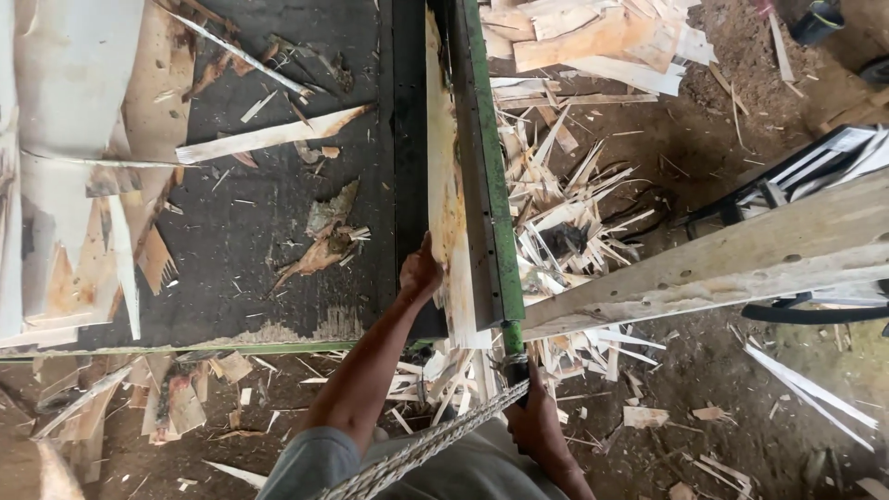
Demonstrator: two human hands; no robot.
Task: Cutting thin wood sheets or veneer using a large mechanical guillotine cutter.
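Veneer sheet (446,199) — left hand (419,274) grips its near edge.

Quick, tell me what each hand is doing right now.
Left hand: closed on the edge of the veneer sheet at the machine.
Right hand: gripping the green lever handle.

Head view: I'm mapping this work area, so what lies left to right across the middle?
Pale veneer sheets → dark conveyor belt → left hand on the veneer strip → green bar → wood scrap pile → long plank.
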